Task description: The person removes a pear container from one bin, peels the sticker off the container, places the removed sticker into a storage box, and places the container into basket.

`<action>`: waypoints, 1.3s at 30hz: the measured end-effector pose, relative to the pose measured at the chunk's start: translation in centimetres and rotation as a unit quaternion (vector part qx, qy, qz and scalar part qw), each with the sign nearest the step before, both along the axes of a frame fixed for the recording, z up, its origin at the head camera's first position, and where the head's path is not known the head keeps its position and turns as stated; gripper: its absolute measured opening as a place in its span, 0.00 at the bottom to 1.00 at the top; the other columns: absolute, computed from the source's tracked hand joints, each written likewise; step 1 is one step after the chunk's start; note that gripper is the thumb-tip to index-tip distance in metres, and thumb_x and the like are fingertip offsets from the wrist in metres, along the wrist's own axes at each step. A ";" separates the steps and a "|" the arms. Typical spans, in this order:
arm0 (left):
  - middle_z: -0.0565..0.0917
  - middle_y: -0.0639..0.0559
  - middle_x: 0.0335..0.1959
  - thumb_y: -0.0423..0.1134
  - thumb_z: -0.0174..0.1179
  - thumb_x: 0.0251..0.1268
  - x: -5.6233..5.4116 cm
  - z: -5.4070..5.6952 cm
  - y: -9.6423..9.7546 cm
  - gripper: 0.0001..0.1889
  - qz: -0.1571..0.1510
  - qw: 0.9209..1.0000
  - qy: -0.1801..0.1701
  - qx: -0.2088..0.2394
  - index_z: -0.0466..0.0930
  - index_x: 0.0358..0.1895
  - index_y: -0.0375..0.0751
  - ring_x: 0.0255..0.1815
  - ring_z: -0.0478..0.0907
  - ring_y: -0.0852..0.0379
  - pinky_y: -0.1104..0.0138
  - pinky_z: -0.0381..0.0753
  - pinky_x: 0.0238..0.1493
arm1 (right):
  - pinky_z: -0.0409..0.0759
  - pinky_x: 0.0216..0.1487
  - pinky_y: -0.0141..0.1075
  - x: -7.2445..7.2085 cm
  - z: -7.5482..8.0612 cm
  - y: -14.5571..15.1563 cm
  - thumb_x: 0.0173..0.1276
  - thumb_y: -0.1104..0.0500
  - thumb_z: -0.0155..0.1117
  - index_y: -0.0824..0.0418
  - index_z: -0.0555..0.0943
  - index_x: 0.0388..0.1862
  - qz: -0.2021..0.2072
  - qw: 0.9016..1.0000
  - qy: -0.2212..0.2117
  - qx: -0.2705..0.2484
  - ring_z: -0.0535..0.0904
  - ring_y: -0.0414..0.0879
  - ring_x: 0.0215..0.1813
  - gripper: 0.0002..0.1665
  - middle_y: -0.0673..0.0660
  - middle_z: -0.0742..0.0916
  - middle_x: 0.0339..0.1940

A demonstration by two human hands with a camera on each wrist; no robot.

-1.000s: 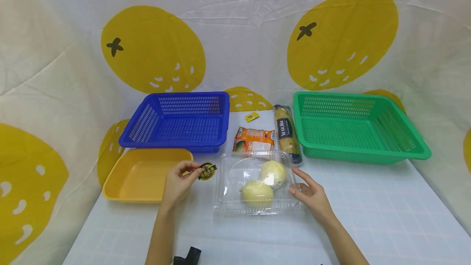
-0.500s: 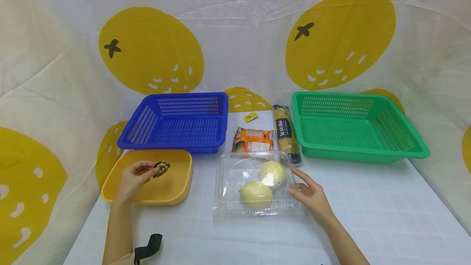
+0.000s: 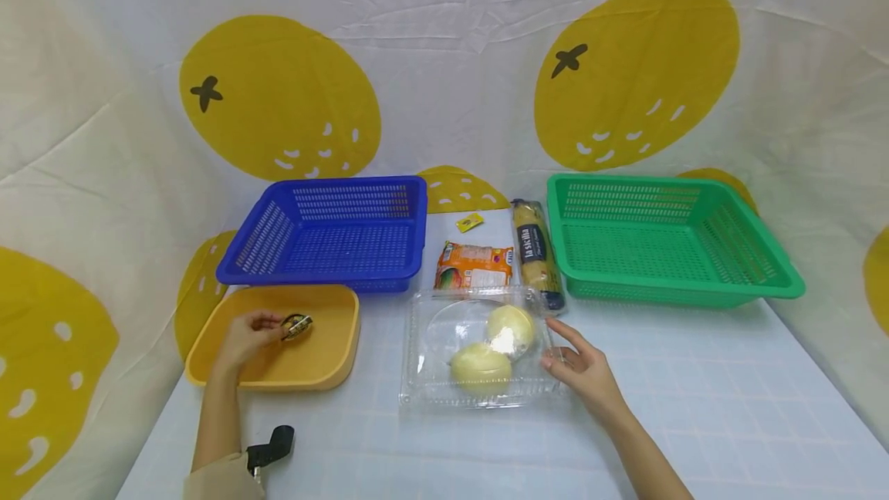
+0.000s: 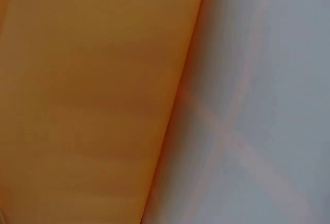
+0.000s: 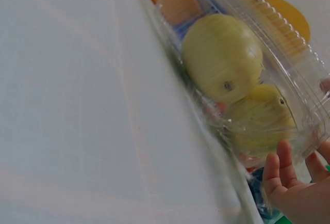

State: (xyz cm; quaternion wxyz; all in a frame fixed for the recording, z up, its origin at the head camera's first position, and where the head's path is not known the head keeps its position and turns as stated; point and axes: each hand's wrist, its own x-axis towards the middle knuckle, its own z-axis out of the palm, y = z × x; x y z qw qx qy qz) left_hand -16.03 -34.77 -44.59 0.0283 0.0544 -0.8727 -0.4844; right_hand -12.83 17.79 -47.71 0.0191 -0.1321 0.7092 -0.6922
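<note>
In the head view my left hand (image 3: 248, 342) is inside the yellow basin (image 3: 340, 357), pinching a small dark label (image 3: 297, 326) with yellow print above its floor. My right hand (image 3: 586, 373) grips the right edge of a clear plastic clamshell container (image 3: 432, 376), thumb on the near side. Two pale yellow fruits, one nearer (image 3: 481, 369) and one farther (image 3: 512, 330), lie in the container. In the right wrist view the fingers (image 5: 286, 167) are at the container's end, beside the fruits. The left wrist view has only the basin wall (image 4: 93, 100) and tablecloth.
A blue basket (image 3: 333, 245) stands behind the basin, and a green basket (image 3: 667, 245) at the right. Between them lie an orange packet (image 3: 479, 261), a small yellow sachet (image 3: 469, 222) and a long pack lettered "la sicilia" (image 3: 536, 257).
My left hand has carried the label leftward from beside the container, over the basin's rim and down into the basin. The right hand has stayed at the container's right edge.
</note>
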 end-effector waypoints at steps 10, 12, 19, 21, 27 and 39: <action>0.80 0.45 0.26 0.26 0.66 0.46 -0.6 -0.3 -0.1 0.15 -0.018 0.993 -0.047 -0.107 0.75 0.37 0.20 0.25 0.72 0.60 0.72 0.74 0.25 | 0.81 0.42 0.31 0.0 0.0 0.0 0.62 0.70 0.62 0.64 0.64 0.69 0.003 1.000 0.002 -0.001 0.80 0.44 0.47 0.36 0.56 0.68 0.68; 0.79 0.45 0.26 0.27 0.67 0.45 -0.7 -0.3 0.0 0.15 -0.021 0.991 -0.054 -0.123 0.75 0.37 0.21 0.26 0.72 0.58 0.71 0.73 0.25 | 0.81 0.42 0.31 0.0 0.0 0.0 0.62 0.70 0.61 0.64 0.64 0.69 0.003 1.000 0.002 -0.002 0.80 0.44 0.47 0.36 0.56 0.68 0.68; 0.79 0.42 0.26 0.29 0.67 0.45 -0.7 -0.4 0.2 0.19 -0.007 0.986 -0.076 -0.147 0.72 0.40 0.21 0.26 0.72 0.55 0.67 0.72 0.27 | 0.81 0.42 0.31 0.0 0.2 0.0 0.63 0.69 0.62 0.63 0.64 0.69 0.002 1.000 0.001 0.001 0.79 0.43 0.47 0.35 0.56 0.68 0.68; 0.77 0.42 0.25 0.29 0.67 0.45 -0.7 -0.4 0.3 0.19 0.000 0.985 -0.078 -0.151 0.71 0.39 0.22 0.25 0.71 0.54 0.67 0.71 0.26 | 0.81 0.42 0.31 0.0 0.2 0.0 0.63 0.69 0.62 0.62 0.64 0.69 0.001 1.000 -0.001 0.001 0.79 0.43 0.47 0.35 0.56 0.67 0.68; 0.74 0.46 0.22 0.30 0.67 0.45 -0.6 -0.2 0.6 0.14 0.002 0.981 -0.048 -0.188 0.73 0.32 0.26 0.24 0.68 0.53 0.66 0.66 0.26 | 0.81 0.42 0.31 0.0 0.3 -0.1 0.63 0.69 0.62 0.61 0.65 0.69 0.000 1.000 -0.004 0.000 0.79 0.43 0.47 0.35 0.54 0.68 0.68; 0.80 0.43 0.26 0.32 0.66 0.49 -0.6 -0.1 0.6 0.15 -0.013 0.978 -0.068 -0.195 0.80 0.39 0.23 0.30 0.73 0.50 0.65 0.69 0.29 | 0.81 0.42 0.31 0.0 0.1 -0.2 0.63 0.69 0.62 0.61 0.65 0.69 -0.003 1.000 -0.010 -0.006 0.79 0.41 0.47 0.35 0.53 0.69 0.68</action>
